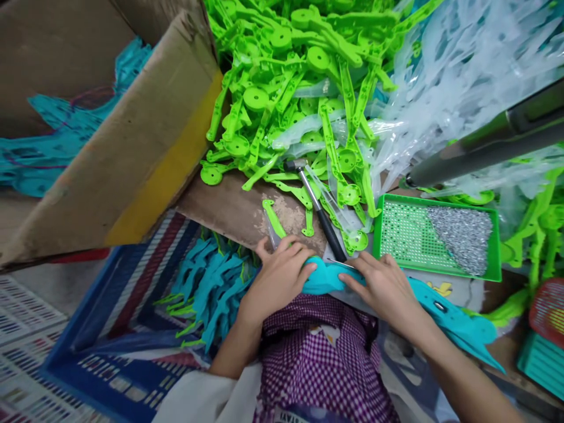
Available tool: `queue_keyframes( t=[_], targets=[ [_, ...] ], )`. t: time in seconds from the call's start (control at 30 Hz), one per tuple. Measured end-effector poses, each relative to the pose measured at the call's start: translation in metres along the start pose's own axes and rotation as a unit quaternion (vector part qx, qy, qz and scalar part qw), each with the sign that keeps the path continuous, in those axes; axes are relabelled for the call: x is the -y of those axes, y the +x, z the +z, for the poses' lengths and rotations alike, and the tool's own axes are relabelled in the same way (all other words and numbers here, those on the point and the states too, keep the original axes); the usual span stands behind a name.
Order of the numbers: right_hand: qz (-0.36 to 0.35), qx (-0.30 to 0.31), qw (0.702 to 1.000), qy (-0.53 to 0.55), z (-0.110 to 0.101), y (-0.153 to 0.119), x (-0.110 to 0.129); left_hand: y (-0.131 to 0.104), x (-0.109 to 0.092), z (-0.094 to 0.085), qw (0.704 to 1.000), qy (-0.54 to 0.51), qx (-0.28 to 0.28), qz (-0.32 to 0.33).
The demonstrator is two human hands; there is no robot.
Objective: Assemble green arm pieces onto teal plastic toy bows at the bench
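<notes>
A teal plastic part (pixel 324 276) lies across the table's front edge. My left hand (pixel 282 276) is closed round its left end, with the thumb on top. My right hand (pixel 379 282) is pinched at the part's right side, where a thin metal pin (pixel 340 262) shows by the fingertips. Behind the hands rests a hammer (pixel 315 197) with a black handle, its head toward the green parts. A green tray (pixel 440 235) holds a pile of small metal pins (pixel 465 235) on its right side. Another teal part (pixel 453 314) extends beyond my right forearm.
Lime-green plastic parts (pixel 282 88) are heaped at the back, beside translucent pieces (pixel 462 76). A dark metal tube (pixel 484 138) slants in from the right. At left stand a cardboard box (pixel 127 153) with teal parts and a blue crate (pixel 83 346) with assembled teal-and-green pieces.
</notes>
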State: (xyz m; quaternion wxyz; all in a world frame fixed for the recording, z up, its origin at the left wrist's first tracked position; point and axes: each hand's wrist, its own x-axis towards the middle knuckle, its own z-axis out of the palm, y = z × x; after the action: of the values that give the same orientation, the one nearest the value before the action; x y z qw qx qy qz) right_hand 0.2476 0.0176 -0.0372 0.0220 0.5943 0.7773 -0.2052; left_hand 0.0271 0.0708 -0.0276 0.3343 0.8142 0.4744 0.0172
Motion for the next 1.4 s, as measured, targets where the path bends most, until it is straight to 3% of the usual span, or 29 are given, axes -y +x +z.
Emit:
queue_keyframes(
  t=[0.13, 0.23, 0.33, 0.43, 0.53, 0.6, 0.7, 0.8, 0.93, 1.03, 1.1, 1.2, 1.3, 1.4],
  targets=[
    [0.018, -0.033, 0.998, -0.047, 0.009, -0.003, 0.003, 0.008, 0.007, -0.001, 0.998, -0.045, 0.045, 0.017],
    [0.015, -0.056, 0.996, -0.07, 0.015, -0.006, 0.006, 0.005, 0.012, 0.008, 0.998, -0.058, 0.017, 0.005],
    [0.012, -0.122, 0.99, -0.07, 0.02, -0.014, 0.012, -0.002, 0.013, 0.02, 0.997, -0.068, -0.028, -0.007],
    [-0.035, -0.18, 0.983, -0.03, 0.027, -0.023, 0.02, -0.008, 0.013, 0.034, 0.985, -0.078, -0.145, -0.05],
    [-0.088, -0.187, 0.978, -0.003, 0.037, -0.03, 0.026, -0.019, 0.019, 0.05, 0.929, -0.137, -0.314, -0.143],
    [-0.096, -0.198, 0.975, -0.011, 0.042, -0.032, 0.027, -0.029, 0.027, 0.059, 0.887, -0.23, -0.344, -0.205],
    [-0.112, -0.214, 0.97, -0.023, 0.046, -0.032, 0.025, -0.045, 0.039, 0.063, 0.832, -0.402, -0.28, -0.26],
    [-0.131, -0.212, 0.968, -0.035, 0.045, -0.031, 0.022, -0.054, 0.042, 0.059, 0.791, -0.519, -0.181, -0.268],
    [-0.16, -0.211, 0.962, -0.067, 0.045, -0.029, 0.018, -0.05, 0.036, 0.053, 0.719, -0.634, -0.023, -0.283],
    [-0.186, -0.22, 0.955, -0.07, 0.048, -0.027, 0.015, -0.042, 0.036, 0.05, 0.67, -0.681, 0.044, -0.291],
    [-0.199, -0.225, 0.952, -0.067, 0.049, -0.026, 0.013, -0.038, 0.038, 0.048, 0.663, -0.686, 0.075, -0.291],
    [-0.202, -0.204, 0.955, -0.076, 0.049, -0.027, 0.01, -0.035, 0.039, 0.043, 0.674, -0.672, 0.109, -0.287],
    [-0.198, -0.179, 0.96, -0.085, 0.049, -0.032, 0.01, -0.035, 0.036, 0.039, 0.683, -0.668, 0.113, -0.273],
    [-0.198, -0.193, 0.958, -0.078, 0.048, -0.037, 0.008, -0.033, 0.031, 0.034, 0.681, -0.685, 0.104, -0.238]
  ],
)
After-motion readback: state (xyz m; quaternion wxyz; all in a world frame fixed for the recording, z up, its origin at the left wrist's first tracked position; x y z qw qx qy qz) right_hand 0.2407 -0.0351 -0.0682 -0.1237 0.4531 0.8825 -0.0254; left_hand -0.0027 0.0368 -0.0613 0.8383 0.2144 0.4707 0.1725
